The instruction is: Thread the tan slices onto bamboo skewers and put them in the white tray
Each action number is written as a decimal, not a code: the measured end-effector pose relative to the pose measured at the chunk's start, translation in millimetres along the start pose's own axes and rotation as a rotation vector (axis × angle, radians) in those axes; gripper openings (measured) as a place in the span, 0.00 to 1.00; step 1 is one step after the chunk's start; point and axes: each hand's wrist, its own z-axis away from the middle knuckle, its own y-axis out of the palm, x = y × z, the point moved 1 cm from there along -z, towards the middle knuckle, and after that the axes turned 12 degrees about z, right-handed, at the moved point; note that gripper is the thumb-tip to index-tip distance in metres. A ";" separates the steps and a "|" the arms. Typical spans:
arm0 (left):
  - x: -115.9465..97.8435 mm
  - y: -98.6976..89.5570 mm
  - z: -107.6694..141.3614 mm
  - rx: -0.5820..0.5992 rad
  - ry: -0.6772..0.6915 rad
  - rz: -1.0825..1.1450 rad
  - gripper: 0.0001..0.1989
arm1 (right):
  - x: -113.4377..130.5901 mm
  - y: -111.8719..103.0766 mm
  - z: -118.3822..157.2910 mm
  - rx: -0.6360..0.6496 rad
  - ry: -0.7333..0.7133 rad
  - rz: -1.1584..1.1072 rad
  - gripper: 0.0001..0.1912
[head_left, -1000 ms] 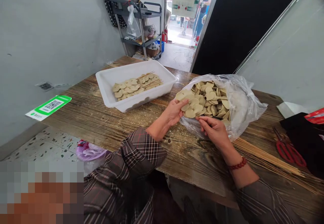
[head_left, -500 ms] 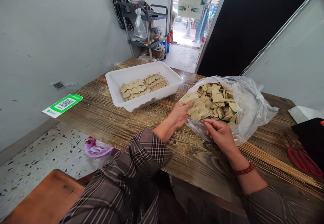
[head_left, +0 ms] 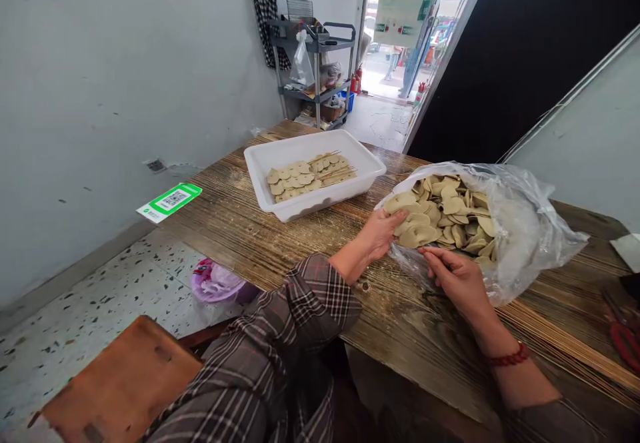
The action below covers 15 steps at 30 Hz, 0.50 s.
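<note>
My left hand (head_left: 381, 233) holds several flat beige slices (head_left: 415, 221) in an overlapping row, at the near left edge of the plastic bag. The clear bag (head_left: 525, 229) lies open on the table, full of loose slices (head_left: 453, 203). Just right of the held slices, my right hand (head_left: 456, 276) is pinched, thumb against fingers; what it grips is too small to make out. A white tray (head_left: 320, 201) further back holds slices threaded on thin sticks (head_left: 300, 179).
Thin bamboo sticks (head_left: 565, 346) lie on the wooden table (head_left: 240, 223) at the right, near red-handled scissors (head_left: 623, 339). A green-and-white code card (head_left: 170, 201) is at the left edge. Behind stands a grey cart (head_left: 317, 46); a stool (head_left: 123, 383) is lower left.
The camera view has turned left, so the scene appears shifted right. Both hands keep nearly the same places beside the bag, the left one still holding the slices.
</note>
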 end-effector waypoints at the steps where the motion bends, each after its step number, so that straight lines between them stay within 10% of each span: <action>1: 0.8 -0.9 -0.1 0.003 0.000 0.007 0.21 | -2.1 -0.3 -0.1 0.004 0.005 0.001 0.21; 15: 24.3 -18.3 -18.4 0.077 0.006 -0.030 0.34 | -23.1 -13.9 -4.2 -0.224 0.005 0.272 0.23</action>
